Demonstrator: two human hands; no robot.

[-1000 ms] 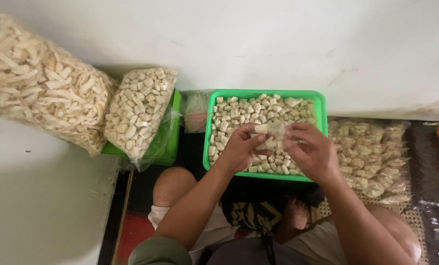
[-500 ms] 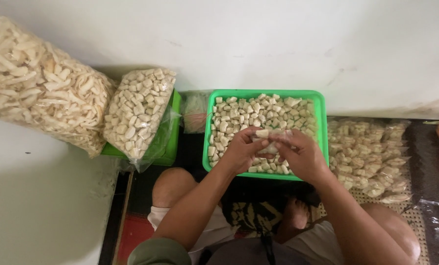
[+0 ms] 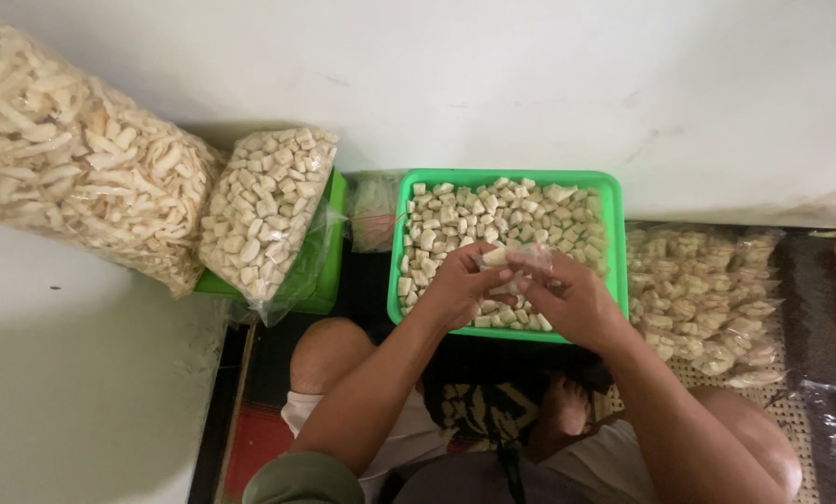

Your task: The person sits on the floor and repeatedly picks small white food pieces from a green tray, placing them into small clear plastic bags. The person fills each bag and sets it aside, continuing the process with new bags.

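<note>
Now my left hand (image 3: 460,285) and right hand (image 3: 572,299) have drawn closer, both pinching the small clear bag (image 3: 520,261) shut above the green tray (image 3: 614,243).

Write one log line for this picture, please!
left hand + right hand: hold small clear plastic bag | over green plastic tray of pale snack cubes
</note>
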